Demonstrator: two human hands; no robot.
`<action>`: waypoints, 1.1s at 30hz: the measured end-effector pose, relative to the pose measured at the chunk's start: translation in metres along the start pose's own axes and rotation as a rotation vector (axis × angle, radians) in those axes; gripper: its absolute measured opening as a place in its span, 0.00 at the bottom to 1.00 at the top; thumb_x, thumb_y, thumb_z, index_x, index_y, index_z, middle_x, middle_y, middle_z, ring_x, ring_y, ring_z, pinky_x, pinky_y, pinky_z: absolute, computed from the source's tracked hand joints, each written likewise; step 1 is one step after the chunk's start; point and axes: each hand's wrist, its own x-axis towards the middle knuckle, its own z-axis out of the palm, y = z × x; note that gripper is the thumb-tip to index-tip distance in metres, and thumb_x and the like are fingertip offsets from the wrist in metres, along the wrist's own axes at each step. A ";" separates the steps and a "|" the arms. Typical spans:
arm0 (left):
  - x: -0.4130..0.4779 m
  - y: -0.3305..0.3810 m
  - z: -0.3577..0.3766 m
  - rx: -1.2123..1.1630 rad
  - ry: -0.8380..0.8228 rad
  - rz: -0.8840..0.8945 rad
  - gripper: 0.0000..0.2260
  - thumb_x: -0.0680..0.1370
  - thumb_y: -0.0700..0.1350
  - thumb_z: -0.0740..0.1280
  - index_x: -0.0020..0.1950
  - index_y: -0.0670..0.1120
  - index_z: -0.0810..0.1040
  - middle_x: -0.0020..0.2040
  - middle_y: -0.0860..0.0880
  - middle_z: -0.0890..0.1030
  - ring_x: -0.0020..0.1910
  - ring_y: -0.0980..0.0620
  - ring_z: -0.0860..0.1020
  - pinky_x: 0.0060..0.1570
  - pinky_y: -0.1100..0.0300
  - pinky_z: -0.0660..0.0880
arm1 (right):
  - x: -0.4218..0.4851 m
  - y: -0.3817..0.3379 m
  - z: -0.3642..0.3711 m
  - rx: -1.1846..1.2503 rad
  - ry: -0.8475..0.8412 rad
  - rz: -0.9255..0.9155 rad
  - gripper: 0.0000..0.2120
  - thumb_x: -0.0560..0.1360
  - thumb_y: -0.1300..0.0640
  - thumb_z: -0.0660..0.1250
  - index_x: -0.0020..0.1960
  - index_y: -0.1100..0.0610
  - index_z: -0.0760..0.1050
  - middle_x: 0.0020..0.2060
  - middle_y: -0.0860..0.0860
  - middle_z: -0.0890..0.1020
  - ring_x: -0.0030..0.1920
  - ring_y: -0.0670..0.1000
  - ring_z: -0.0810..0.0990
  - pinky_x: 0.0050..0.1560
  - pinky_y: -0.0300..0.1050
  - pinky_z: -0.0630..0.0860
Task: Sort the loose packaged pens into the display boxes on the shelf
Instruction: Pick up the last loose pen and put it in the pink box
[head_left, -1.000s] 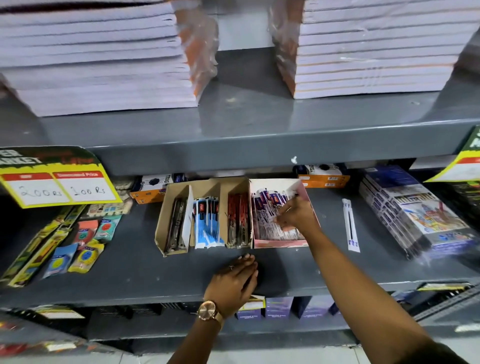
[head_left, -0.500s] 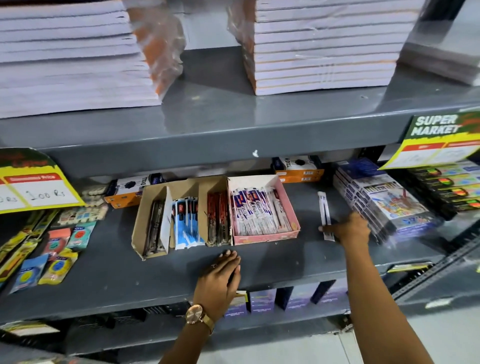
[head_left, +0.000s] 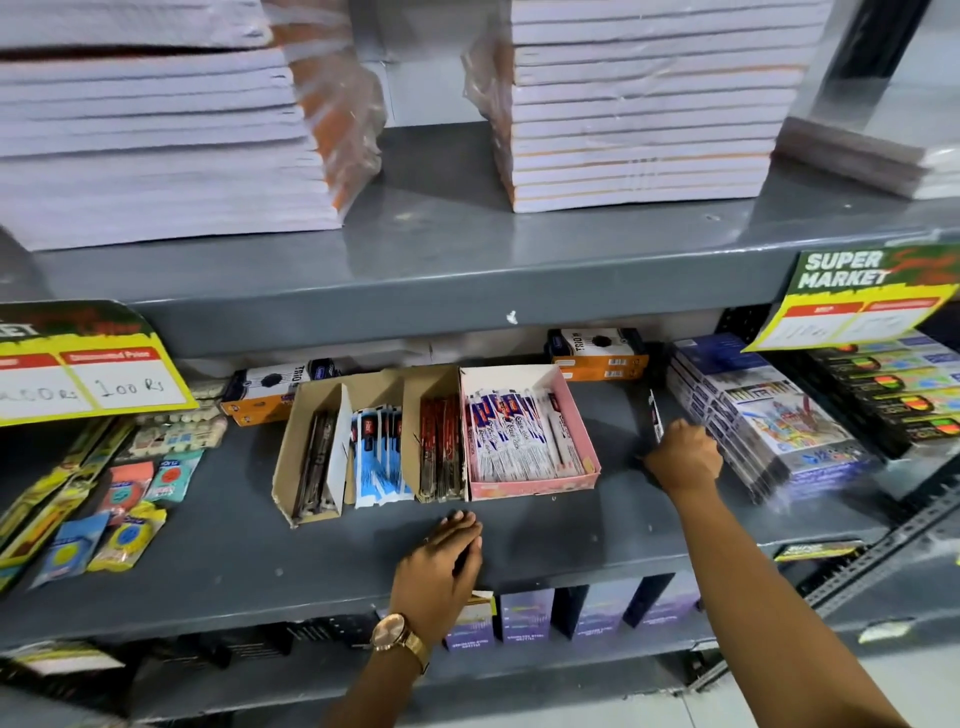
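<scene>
Gripping a loose packaged pen (head_left: 654, 415) on edge, your right hand (head_left: 683, 457) sits just right of the pink display box (head_left: 530, 486), while your left hand (head_left: 441, 566), fingers flat and empty, rests on the shelf (head_left: 234, 561) below the boxes.

Right hand (head_left: 684, 453) hides lower part of packaged pen (head_left: 654, 413)
</scene>
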 end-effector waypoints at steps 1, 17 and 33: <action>0.001 0.003 -0.002 -0.041 0.013 -0.067 0.17 0.76 0.54 0.60 0.54 0.49 0.84 0.52 0.53 0.85 0.52 0.55 0.82 0.48 0.71 0.75 | 0.001 0.004 -0.001 0.048 0.004 0.011 0.25 0.71 0.58 0.70 0.65 0.66 0.70 0.63 0.64 0.75 0.64 0.65 0.74 0.58 0.54 0.75; 0.042 0.060 -0.032 -1.359 -0.244 -0.883 0.25 0.76 0.57 0.61 0.61 0.38 0.76 0.57 0.39 0.81 0.56 0.43 0.80 0.55 0.52 0.78 | -0.124 0.038 0.015 0.838 -0.733 -0.215 0.04 0.71 0.70 0.70 0.42 0.63 0.81 0.30 0.50 0.83 0.26 0.42 0.80 0.28 0.33 0.77; 0.024 0.064 -0.026 -1.276 -0.354 -0.978 0.17 0.79 0.51 0.63 0.56 0.38 0.80 0.50 0.41 0.85 0.49 0.47 0.84 0.39 0.60 0.80 | -0.161 0.045 0.049 0.731 -0.857 -0.187 0.06 0.70 0.67 0.73 0.46 0.64 0.83 0.33 0.50 0.86 0.32 0.46 0.84 0.33 0.38 0.81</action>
